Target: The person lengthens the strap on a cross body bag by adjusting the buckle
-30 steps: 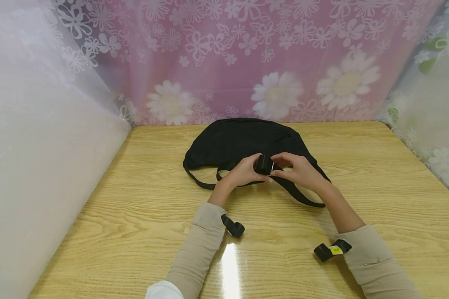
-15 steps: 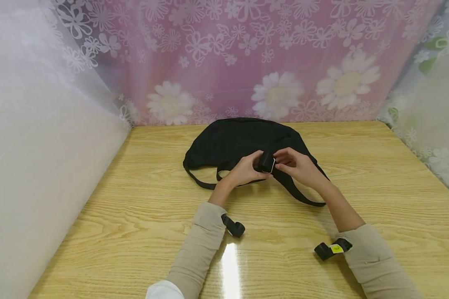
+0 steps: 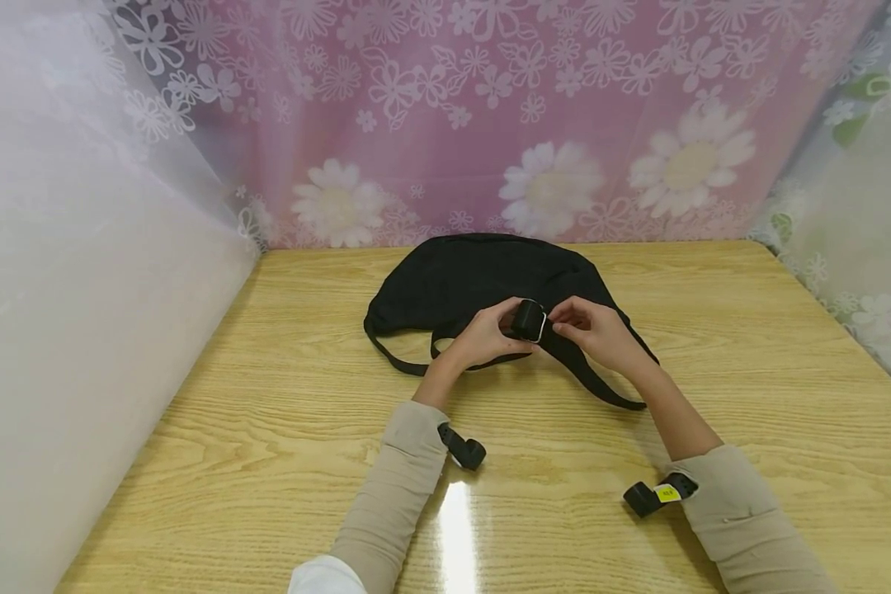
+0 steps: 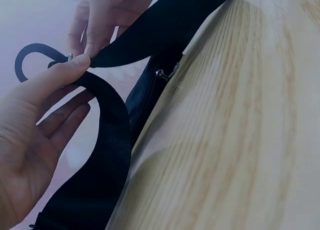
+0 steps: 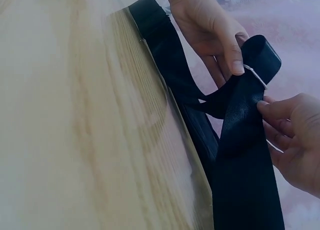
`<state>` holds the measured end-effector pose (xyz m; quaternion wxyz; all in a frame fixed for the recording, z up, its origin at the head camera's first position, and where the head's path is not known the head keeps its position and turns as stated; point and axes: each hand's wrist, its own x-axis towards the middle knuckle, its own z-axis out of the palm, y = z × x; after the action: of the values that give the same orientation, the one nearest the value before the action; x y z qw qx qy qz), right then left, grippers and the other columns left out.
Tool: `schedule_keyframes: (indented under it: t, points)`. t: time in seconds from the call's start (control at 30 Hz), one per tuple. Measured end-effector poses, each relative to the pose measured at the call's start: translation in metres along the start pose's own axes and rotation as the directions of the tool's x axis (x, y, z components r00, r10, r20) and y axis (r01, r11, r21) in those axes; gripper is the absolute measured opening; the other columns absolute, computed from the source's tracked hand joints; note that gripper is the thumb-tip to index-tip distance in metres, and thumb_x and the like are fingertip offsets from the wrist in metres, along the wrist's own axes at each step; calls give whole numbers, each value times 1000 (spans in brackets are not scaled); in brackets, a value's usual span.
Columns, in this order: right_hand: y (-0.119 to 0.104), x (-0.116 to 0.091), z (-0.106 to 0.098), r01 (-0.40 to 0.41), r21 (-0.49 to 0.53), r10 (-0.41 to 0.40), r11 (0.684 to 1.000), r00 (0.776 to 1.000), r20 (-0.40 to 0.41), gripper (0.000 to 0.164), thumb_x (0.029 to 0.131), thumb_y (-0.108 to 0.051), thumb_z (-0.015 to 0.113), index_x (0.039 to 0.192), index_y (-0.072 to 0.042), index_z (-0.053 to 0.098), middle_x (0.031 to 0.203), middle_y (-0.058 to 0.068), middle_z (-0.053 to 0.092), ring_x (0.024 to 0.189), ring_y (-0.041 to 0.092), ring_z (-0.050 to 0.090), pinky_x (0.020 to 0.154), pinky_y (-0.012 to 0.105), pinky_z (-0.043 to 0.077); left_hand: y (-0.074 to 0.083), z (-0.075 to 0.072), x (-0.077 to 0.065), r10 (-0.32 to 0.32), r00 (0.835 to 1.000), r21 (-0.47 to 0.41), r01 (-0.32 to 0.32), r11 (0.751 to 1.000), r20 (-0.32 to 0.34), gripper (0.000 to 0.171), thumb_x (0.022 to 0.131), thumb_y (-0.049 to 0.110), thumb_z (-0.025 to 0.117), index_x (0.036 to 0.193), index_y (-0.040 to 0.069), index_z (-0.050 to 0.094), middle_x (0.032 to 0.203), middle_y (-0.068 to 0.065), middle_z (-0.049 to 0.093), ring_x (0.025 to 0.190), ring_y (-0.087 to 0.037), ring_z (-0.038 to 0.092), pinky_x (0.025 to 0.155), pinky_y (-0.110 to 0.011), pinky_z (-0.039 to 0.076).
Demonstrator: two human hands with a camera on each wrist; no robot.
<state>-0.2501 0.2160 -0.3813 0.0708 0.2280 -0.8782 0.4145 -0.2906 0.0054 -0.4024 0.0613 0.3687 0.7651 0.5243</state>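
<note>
A black shoulder bag (image 3: 475, 276) lies on the table, its strap (image 5: 245, 155) raised toward me in front. The strap bends into a loop (image 3: 525, 320) through a silvery metal slider buckle (image 5: 256, 77). My left hand (image 3: 483, 338) pinches the strap at the buckle, thumb on top in the left wrist view. On the other side, my right hand (image 3: 597, 334) pinches the edge of the strap just past the buckle, thumb (image 5: 272, 108) against the webbing. In the left wrist view, both hands' fingertips nearly meet at the slider, which is mostly hidden there by the left thumb.
The wood-grain table (image 3: 282, 462) extends around the bag. A pink floral curtain (image 3: 445, 124) hangs behind it, with pale sheeting (image 3: 104, 272) along the left side. Black camera mounts (image 3: 466, 452) sit on both wrists. A slack strap end (image 3: 601, 392) droops at right.
The strap loop has tilted and turned slightly, showing more of the metal buckle. My right hand has shifted a little to the right along the strap; the left hand has barely moved.
</note>
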Motion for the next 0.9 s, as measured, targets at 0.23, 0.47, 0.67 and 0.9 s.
schedule_keyframes:
  t: [0.23, 0.47, 0.67, 0.9]
  points:
    - [2, 0, -5, 15, -7, -15, 1000, 1000, 8, 11, 88, -2, 60, 99, -1, 62, 93, 11, 61, 81, 23, 61, 68, 21, 48, -1, -3, 1, 4, 1000, -43, -5, 999, -23, 58, 74, 5, 77, 125, 5, 50, 110, -7, 59, 95, -10, 59, 81, -21, 46]
    - [9, 0, -11, 11, 17, -11, 1000, 999, 41, 12, 89, 7, 55, 100, 6, 60, 95, 18, 59, 82, 31, 59, 66, 23, 48, 2, -9, 1, -44, 999, -109, 41, 993, -29, 58, 73, 2, 77, 125, 4, 51, 114, -7, 57, 99, -11, 58, 82, -21, 45]
    - [15, 1, -16, 23, -9, -22, 1000, 998, 57, 11, 90, 3, 56, 99, 4, 60, 95, 14, 60, 81, 25, 58, 66, 18, 46, 23, -19, -8, -65, 997, -161, 57, 985, -45, 56, 74, -2, 74, 125, 0, 50, 119, -14, 54, 106, -21, 56, 84, -24, 46]
    - [17, -1, -23, 28, -28, -27, 999, 999, 40, 9, 89, 3, 56, 97, 2, 61, 94, 13, 60, 80, 25, 58, 67, 17, 46, 37, -30, -15, -85, 992, -171, 69, 983, -90, 54, 76, -2, 73, 125, 1, 51, 121, -12, 53, 109, -21, 54, 86, -25, 44]
